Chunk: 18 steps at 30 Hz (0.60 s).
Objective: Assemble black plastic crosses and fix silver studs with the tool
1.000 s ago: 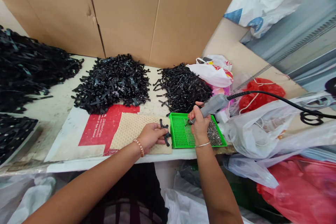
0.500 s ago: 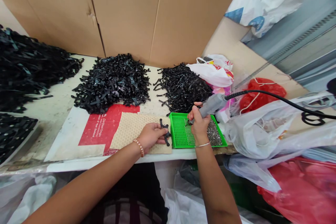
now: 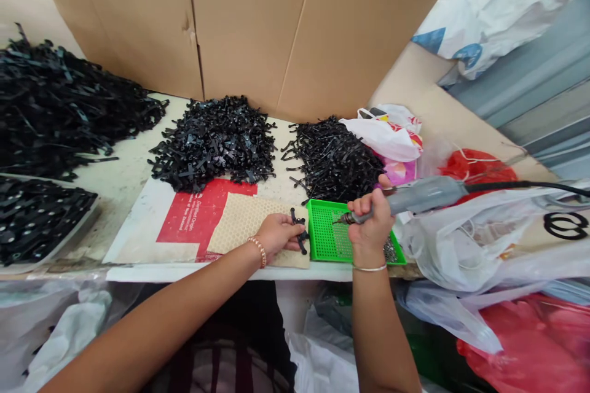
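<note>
Two hands are at work, each closed on something. The left hand (image 3: 276, 234) pinches a black part (image 3: 302, 238) between thumb and fingers, at the right end of the pad (image 3: 239, 224) that lies under that grip. The right hand (image 3: 372, 221) wraps its fingers around the grey driver (image 3: 421, 194), which slants across the grip, its tip pointing left over the tray (image 3: 324, 239); whether the tip touches anything, I cannot tell. Beneath the right grip, the green tray sits just right of the pinched part, with small metal pieces (image 3: 389, 252) at its right end, partly hidden by the hand. The cable (image 3: 520, 185) runs off to the right from the driver's back end. Beyond the right grip, slightly left, rises the small heap (image 3: 336, 159) of black parts; beyond the left grip and further left lies the middle heap (image 3: 216, 147), and the large heap (image 3: 59, 110) is well left of both. Nearer, at far left, a tub (image 3: 85, 224) holds more black parts.
</note>
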Available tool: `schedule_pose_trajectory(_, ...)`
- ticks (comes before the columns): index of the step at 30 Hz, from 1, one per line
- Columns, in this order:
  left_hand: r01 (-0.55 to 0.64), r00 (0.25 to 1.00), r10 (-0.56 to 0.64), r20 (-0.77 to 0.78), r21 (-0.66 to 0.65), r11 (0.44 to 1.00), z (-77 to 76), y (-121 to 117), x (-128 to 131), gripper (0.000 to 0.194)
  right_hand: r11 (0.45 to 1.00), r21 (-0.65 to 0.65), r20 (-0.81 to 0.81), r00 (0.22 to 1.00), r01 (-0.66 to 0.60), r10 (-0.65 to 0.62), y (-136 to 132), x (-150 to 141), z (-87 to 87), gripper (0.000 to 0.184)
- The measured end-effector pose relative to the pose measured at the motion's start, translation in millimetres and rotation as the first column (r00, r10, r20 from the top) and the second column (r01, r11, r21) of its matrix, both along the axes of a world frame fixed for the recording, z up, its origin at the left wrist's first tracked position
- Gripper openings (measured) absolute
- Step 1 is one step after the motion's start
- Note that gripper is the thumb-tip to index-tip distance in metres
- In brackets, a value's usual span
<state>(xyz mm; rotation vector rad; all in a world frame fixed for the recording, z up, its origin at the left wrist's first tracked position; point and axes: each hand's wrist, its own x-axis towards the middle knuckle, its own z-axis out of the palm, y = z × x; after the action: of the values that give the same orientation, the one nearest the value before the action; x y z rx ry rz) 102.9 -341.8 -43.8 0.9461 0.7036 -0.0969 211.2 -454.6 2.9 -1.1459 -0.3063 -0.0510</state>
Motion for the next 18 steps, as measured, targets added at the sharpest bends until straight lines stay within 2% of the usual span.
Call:
schedule_pose_trajectory(3, -0.013, 1.000, 0.013, 0.011, -0.007, 1.000, -0.5, 0, 0, 0.024, 0.991, 0.025, -0.028, 0.991, -0.131, 0.132, 6, -25, 10.4, 0.034)
schedule_pose_trajectory(7, -0.014, 0.999, 0.014, 0.029, 0.009, 1.000, 0.4, -1, -1, 0.023, 0.974, -0.002, -0.059, 0.972, -0.227, 0.226, 17, -47, 5.0, 0.031)
schedule_pose_trajectory(18, 0.008, 0.999, -0.009, 0.048, 0.036, 0.999, -1.2, -1, -2, 0.025, 0.969, 0.046, -0.125, 0.961, -0.244, 0.248, 23, -49, -0.2, 0.028)
